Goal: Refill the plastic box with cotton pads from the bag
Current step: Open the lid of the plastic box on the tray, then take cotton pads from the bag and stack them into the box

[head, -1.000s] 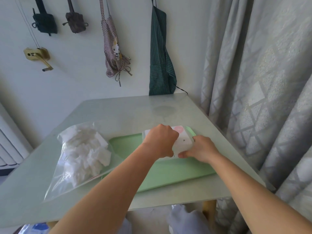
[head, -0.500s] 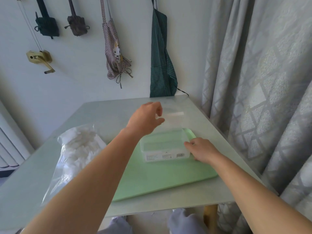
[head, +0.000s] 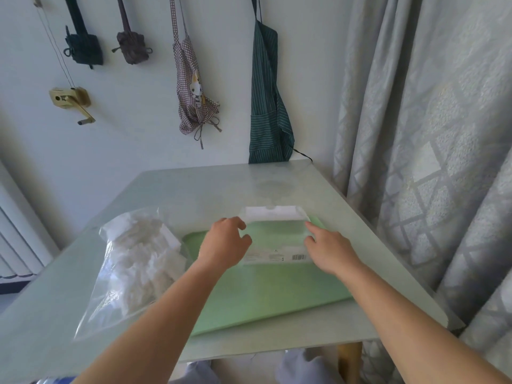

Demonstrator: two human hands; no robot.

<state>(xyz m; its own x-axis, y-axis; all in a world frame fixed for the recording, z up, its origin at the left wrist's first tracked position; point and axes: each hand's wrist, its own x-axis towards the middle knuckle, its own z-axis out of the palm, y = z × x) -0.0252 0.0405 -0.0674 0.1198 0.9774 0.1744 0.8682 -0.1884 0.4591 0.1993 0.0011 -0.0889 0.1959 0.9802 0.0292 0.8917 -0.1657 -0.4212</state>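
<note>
Now the lid (head: 273,213) lies on the desk (head: 194,189) just beyond my fingertips. My left hand (head: 224,245) has let it go, fingers loosely apart and empty. My right hand (head: 329,250) touches the plastic box (head: 277,245) with relaxed fingers. The box stands open between both hands, so filling can start from the bag (head: 110,300) of cotton pads (head: 138,253), left of my left fingers.

Plastic box (head: 277,236) on tray (head: 277,295), between left hand (head: 225,246) and right hand (head: 331,252)

Left hand (head: 225,243), right hand (head: 329,252) reach forward (loosely curled).
</note>
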